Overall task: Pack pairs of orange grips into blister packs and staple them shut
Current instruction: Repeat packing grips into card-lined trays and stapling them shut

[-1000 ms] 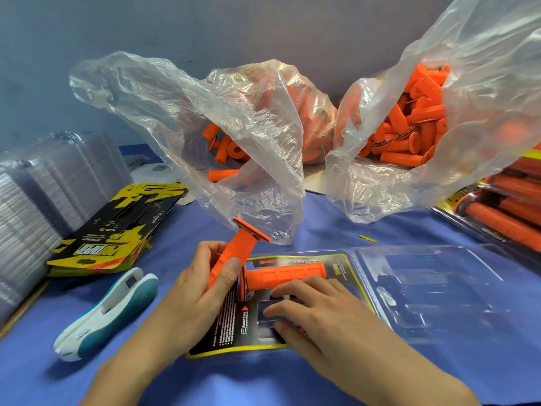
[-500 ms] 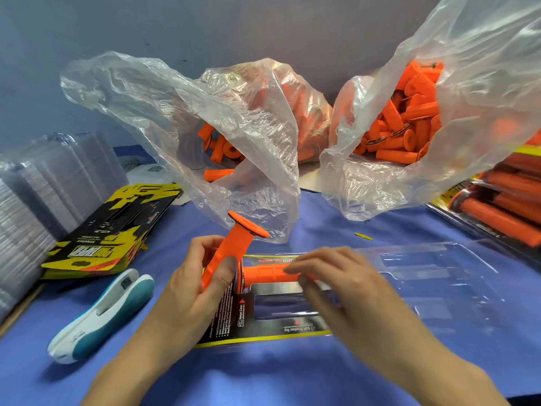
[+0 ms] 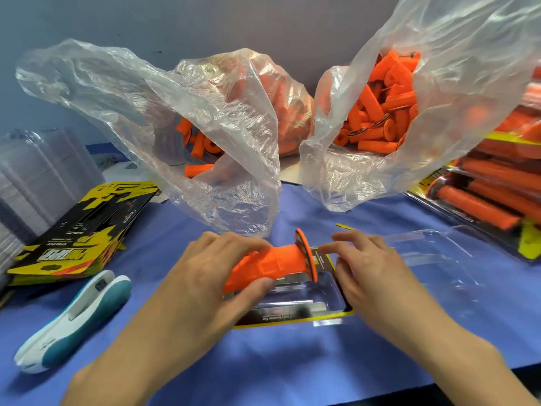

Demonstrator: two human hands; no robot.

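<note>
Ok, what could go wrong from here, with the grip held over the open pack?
1. The left hand holds the orange grip tilted above the blister pack, not seated. If its flange misses the recess, the clear lid may not close flat.
2. The plastic bag hangs close behind the pack; its edge could get trapped when the lid folds over.

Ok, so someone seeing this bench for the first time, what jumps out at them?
The two clear bags stuffed with orange grips, left bag and right bag, at the back of the blue table. Then the orange grip the left hand holds over the open blister pack in front, with the right hand beside its flange.
</note>
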